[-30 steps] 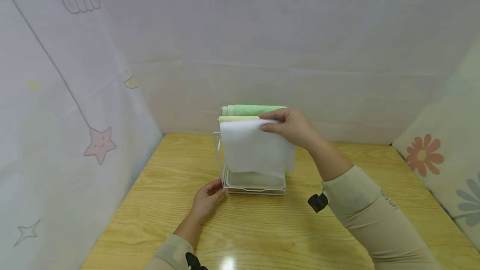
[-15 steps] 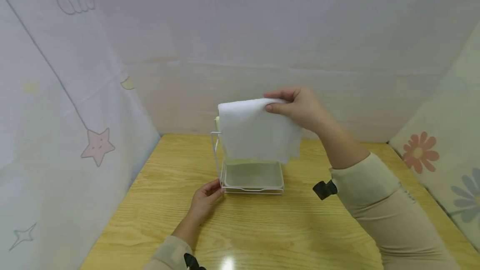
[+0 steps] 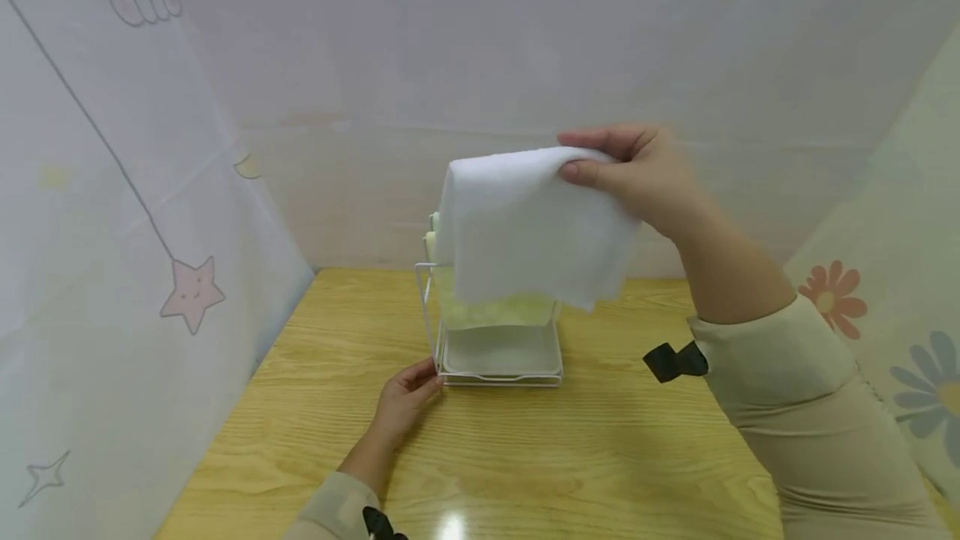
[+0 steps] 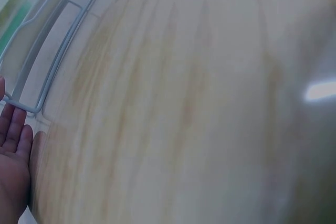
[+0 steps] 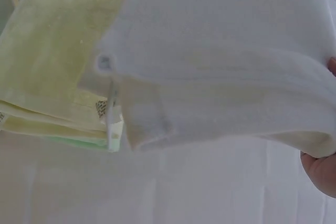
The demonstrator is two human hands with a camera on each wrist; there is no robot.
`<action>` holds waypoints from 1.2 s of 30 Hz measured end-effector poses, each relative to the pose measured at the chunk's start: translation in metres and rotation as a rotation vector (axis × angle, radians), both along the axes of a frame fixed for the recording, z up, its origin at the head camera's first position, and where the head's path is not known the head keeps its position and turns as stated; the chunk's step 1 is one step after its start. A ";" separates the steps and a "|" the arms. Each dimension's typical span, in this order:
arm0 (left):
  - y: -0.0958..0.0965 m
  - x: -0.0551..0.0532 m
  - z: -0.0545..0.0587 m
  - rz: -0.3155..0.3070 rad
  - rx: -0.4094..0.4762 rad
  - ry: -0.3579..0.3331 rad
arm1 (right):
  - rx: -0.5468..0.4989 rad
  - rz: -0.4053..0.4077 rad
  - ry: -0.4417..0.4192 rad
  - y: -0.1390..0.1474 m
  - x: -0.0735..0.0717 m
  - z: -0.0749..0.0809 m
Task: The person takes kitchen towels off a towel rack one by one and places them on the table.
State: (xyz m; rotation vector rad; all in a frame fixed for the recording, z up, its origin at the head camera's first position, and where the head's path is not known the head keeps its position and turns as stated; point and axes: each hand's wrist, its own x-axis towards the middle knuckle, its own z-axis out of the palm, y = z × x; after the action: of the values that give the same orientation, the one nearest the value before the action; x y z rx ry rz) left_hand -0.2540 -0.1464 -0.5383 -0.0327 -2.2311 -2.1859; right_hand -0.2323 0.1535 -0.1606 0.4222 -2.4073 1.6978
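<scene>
My right hand [image 3: 652, 177] pinches the top fold of a white cloth [image 3: 525, 219], thumb in front and fingers behind. The folded cloth hangs in the air, overlapping the rack in the head view. My left hand [image 3: 403, 400] holds the lower front left corner of a white wire rack [image 3: 426, 307]. In the left wrist view the fingers [image 4: 14, 127] lie against its wire. A pale yellow cloth [image 5: 58, 45] hangs folded on the rack, with a green cloth [image 5: 79, 141] behind it. The white cloth hides most of both in the head view.
A shallow pale tray [image 3: 501, 348] sits in the rack's base. The rack stands on a wood-grain table [image 3: 600, 440]. A pale printed sheet [image 3: 465, 40] rises behind and at both sides.
My right hand has lifted the white cloth off the front of the rack, up and to the right. More of the yellow cloth and tray now shows. My left hand stays at the rack's corner.
</scene>
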 end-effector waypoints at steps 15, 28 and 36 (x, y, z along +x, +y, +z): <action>0.003 -0.002 0.000 0.013 0.032 -0.011 | -0.081 -0.079 0.133 0.042 0.031 0.033; -0.001 -0.004 0.001 0.014 0.004 -0.017 | 0.191 -0.205 0.026 0.092 0.043 0.001; -0.002 -0.003 0.002 0.009 -0.006 -0.021 | 0.373 -0.205 -0.155 0.112 0.041 -0.048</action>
State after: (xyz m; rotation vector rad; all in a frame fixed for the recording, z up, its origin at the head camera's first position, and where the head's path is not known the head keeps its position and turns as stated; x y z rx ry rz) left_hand -0.2568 -0.1483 -0.5361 0.0008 -2.2435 -2.1856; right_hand -0.1911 0.2659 -0.2087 0.0828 -2.7752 1.2402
